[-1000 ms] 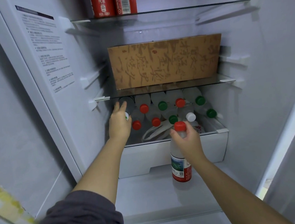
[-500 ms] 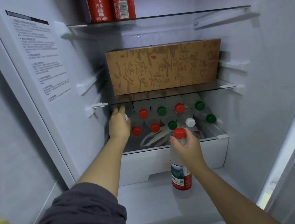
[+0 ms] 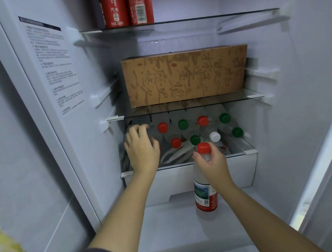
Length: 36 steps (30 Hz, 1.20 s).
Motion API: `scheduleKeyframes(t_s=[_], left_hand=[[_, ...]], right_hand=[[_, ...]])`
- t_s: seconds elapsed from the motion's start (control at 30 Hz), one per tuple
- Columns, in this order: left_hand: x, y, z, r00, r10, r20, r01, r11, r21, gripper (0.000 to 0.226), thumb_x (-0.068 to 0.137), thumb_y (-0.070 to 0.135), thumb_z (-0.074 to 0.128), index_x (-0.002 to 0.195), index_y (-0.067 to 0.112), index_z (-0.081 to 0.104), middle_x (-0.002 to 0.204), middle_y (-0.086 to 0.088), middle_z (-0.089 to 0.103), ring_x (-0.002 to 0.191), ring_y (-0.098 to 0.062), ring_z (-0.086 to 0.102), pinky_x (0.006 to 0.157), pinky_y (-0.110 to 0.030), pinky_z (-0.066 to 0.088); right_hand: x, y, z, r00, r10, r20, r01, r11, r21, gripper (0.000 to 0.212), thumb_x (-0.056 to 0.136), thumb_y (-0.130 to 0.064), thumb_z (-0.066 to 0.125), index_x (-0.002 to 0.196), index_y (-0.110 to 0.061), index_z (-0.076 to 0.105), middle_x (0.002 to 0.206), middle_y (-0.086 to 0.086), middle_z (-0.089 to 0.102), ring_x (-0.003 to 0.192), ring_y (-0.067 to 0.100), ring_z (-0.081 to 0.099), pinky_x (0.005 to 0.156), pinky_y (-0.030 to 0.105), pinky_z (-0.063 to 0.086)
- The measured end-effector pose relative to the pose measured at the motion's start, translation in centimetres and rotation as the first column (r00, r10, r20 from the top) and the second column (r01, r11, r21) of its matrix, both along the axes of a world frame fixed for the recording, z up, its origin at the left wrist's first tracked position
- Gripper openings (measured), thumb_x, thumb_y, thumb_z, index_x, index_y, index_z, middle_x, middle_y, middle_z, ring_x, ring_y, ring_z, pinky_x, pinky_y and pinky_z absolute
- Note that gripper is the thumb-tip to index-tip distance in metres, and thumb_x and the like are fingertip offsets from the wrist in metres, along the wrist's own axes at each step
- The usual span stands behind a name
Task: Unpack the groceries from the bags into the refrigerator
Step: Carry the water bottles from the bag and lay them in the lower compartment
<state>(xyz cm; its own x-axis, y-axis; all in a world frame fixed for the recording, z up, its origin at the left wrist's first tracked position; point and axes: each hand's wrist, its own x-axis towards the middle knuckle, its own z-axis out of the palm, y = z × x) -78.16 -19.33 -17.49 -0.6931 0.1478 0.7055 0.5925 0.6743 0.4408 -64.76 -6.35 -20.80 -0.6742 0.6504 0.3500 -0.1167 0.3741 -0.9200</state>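
I see the refrigerator standing open. On its floor, just in front of the white drawer, a clear bottle stands upright, with a red cap and a red-banded label. My right grip pinches its neck just under the cap. Inside the drawer, stacked bottles lie on their sides with caps toward me: three red, four green, one white. A white plastic bag lies crumpled in front of them. A brown cardboard box sits on the glass shelf above, and two red cans stand on the top shelf.
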Motion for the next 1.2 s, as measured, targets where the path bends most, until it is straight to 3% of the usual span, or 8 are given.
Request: scheduleKeyframes(t_s=[0.1, 0.47, 0.57, 0.67, 0.73, 0.83, 1.0, 1.2], left_hand=[[0.1, 0.4, 0.5, 0.998, 0.027, 0.051, -0.021, 0.994, -0.107, 0.030, 0.084, 0.020, 0.064, 0.113, 0.015, 0.058, 0.116, -0.008, 0.053, 0.110, -0.027, 0.049, 0.091, -0.041, 0.038], [0.5, 0.0, 0.5, 0.999, 0.025, 0.040, -0.014, 0.967, -0.255, 0.033, 0.083, 0.022, 0.061, 0.114, 0.012, 0.055, 0.117, -0.010, 0.051, 0.111, -0.028, 0.047, 0.088, -0.040, 0.036], [1.5, 0.5, 0.4, 0.998, -0.057, -0.037, 0.045, 0.962, -0.271, 0.029, 0.082, 0.021, 0.062, 0.109, 0.013, 0.056, 0.112, -0.007, 0.053, 0.108, -0.027, 0.048, 0.087, -0.040, 0.037], [2.7, 1.8, 0.8, 0.976, -0.188, -0.111, 0.142, 0.933, -0.331, 0.026, 0.084, 0.023, 0.061, 0.109, 0.016, 0.057, 0.112, -0.003, 0.052, 0.108, -0.024, 0.048, 0.092, -0.039, 0.036], [3.4, 3.0, 1.1, 0.950, -0.277, -0.144, 0.207, 0.904, -0.374, 0.026, 0.083, 0.022, 0.062, 0.108, 0.017, 0.059, 0.113, -0.002, 0.053, 0.109, -0.022, 0.048, 0.094, -0.039, 0.036], [4.0, 5.0, 1.4, 0.910, -0.387, -0.150, 0.278, 0.838, -0.470, 0.032, 0.080, 0.021, 0.066, 0.111, 0.015, 0.060, 0.116, -0.005, 0.053, 0.114, -0.025, 0.048, 0.095, -0.041, 0.035], [4.9, 7.8, 1.7, 0.864, -0.493, -0.106, 0.316, 0.693, -0.648, 0.044, 0.087, 0.020, 0.056, 0.130, 0.014, 0.049, 0.132, -0.007, 0.043, 0.126, -0.028, 0.038, 0.101, -0.043, 0.031], [5.8, 11.2, 2.0, 0.799, -0.587, -0.130, 0.308, 0.586, -0.750, 0.057, 0.090, 0.023, 0.053, 0.144, 0.017, 0.036, 0.145, -0.008, 0.036, 0.133, -0.028, 0.034, 0.103, -0.041, 0.030]], right_hand=[[0.0, 0.0, -0.1, 1.000, -0.006, 0.000, 0.006, 1.000, 0.003, 0.009, 0.090, -0.020, 0.066, 0.087, -0.024, 0.059, 0.083, 0.000, 0.063, 0.083, 0.015, 0.059, 0.074, 0.020, 0.045], [1.0, 0.1, 0.9, 0.996, 0.011, 0.092, -0.016, 0.999, 0.051, 0.009, 0.091, -0.024, 0.065, 0.091, -0.016, 0.060, 0.089, 0.004, 0.062, 0.081, 0.007, 0.055, 0.073, 0.019, 0.043], [2.0, 0.3, 1.4, 0.983, -0.130, 0.132, 0.090, 0.957, 0.275, 0.017, 0.088, -0.033, 0.067, 0.081, -0.024, 0.055, 0.091, -0.003, 0.054, 0.084, 0.012, 0.053, 0.075, 0.026, 0.043], [3.7, 0.6, 3.0, 0.921, -0.267, 0.285, 0.122, 0.890, 0.440, 0.027, 0.085, -0.044, 0.064, 0.074, -0.024, 0.050, 0.071, -0.005, 0.055, 0.070, 0.013, 0.054, 0.059, 0.026, 0.040], [4.9, 1.1, 4.2, 0.853, -0.313, 0.417, 0.081, 0.869, 0.488, 0.030, 0.085, -0.050, 0.062, 0.076, -0.024, 0.050, 0.067, -0.005, 0.057, 0.066, 0.011, 0.055, 0.056, 0.025, 0.038], [6.6, 2.4, 5.4, 0.835, -0.270, 0.479, 0.059, 0.910, 0.411, 0.034, 0.082, -0.047, 0.066, 0.066, -0.023, 0.049, 0.061, -0.007, 0.052, 0.061, 0.010, 0.051, 0.053, 0.025, 0.034], [8.8, 3.1, 5.6, 0.861, -0.258, 0.438, 0.129, 0.944, 0.302, 0.032, 0.078, -0.034, 0.073, 0.061, -0.017, 0.052, 0.057, -0.003, 0.048, 0.057, 0.014, 0.047, 0.056, 0.028, 0.039], [12.7, 1.8, 8.5, 0.845, -0.491, 0.212, 0.374, 0.826, 0.421, 0.028, 0.082, -0.036, 0.069, 0.065, -0.019, 0.057, 0.057, -0.004, 0.052, 0.057, 0.014, 0.049, 0.052, 0.027, 0.039]])
